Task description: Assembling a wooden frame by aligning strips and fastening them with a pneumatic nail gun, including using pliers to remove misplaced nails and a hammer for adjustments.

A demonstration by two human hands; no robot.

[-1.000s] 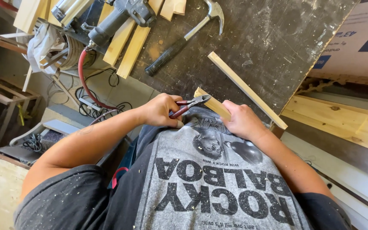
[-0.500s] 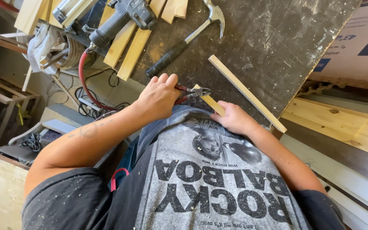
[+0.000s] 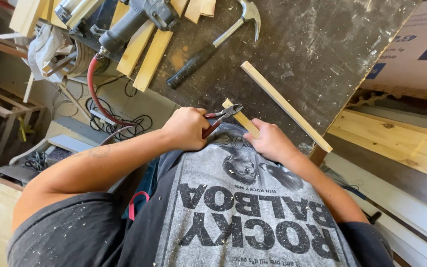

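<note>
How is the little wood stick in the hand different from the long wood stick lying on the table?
The short wood strip is held in the right hand, with the red-handled pliers in the left hand at its tip; the long wood strip lies free on the dark table, untouched. The short strip is much shorter than the long strip. Both are pale, thin and slant the same way.

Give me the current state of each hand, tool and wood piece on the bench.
Left hand: gripping the red-handled pliers.
Pliers: jaws at the end of the short wood strip.
Right hand: holding that strip.
Hammer: lying untouched.
Long wood strip: lying flat, overhanging the workbench.
</note>
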